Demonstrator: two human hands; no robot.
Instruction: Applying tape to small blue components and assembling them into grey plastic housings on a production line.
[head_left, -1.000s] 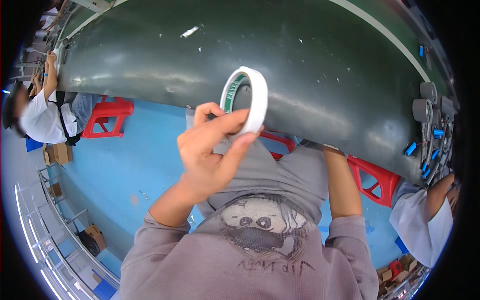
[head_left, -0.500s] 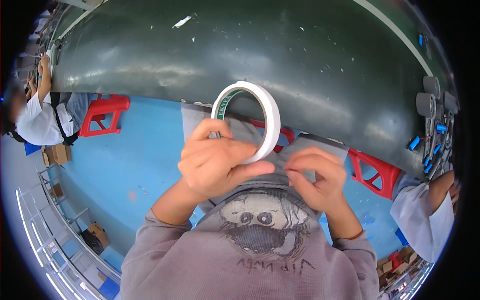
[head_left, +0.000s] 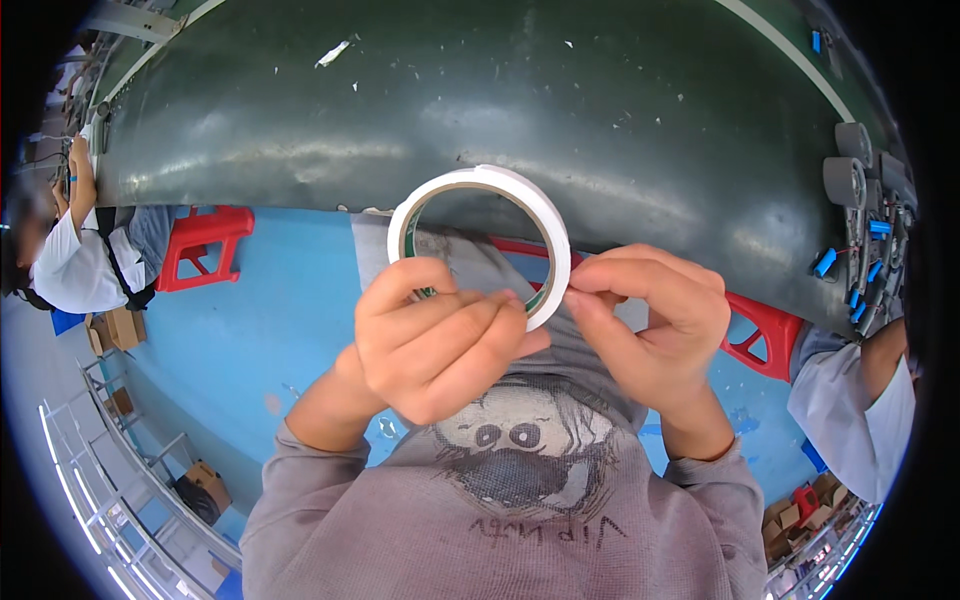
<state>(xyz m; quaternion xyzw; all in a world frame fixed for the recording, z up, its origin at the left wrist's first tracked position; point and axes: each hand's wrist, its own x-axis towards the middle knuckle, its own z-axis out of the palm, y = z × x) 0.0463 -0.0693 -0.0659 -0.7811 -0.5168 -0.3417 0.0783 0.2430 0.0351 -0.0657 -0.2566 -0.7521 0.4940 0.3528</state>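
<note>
A roll of white double-sided tape [head_left: 527, 190] with a green-printed core stands on edge in front of my chest, by the near edge of the dark table. My left hand [head_left: 435, 340] is closed around its lower left part, with fingers hooked through the core. On the roll's right side, my right hand [head_left: 660, 325] pinches thumb and forefinger together at the outer rim. Whatever is between those fingertips, possibly the tape's end, is too small to make out.
The dark green table [head_left: 430, 110] fills the far side, with white scraps [head_left: 335, 53] on it. Grey rollers and parts with blue pieces [head_left: 855, 180] lie at its right end. Red stools [head_left: 205, 245] stand along the near edge. Seated people [head_left: 90, 260] flank both sides.
The roll has turned to show its ring more face-on and shifted slightly left. My right hand has moved up against the roll's rim, its fingertips now pinched there.
</note>
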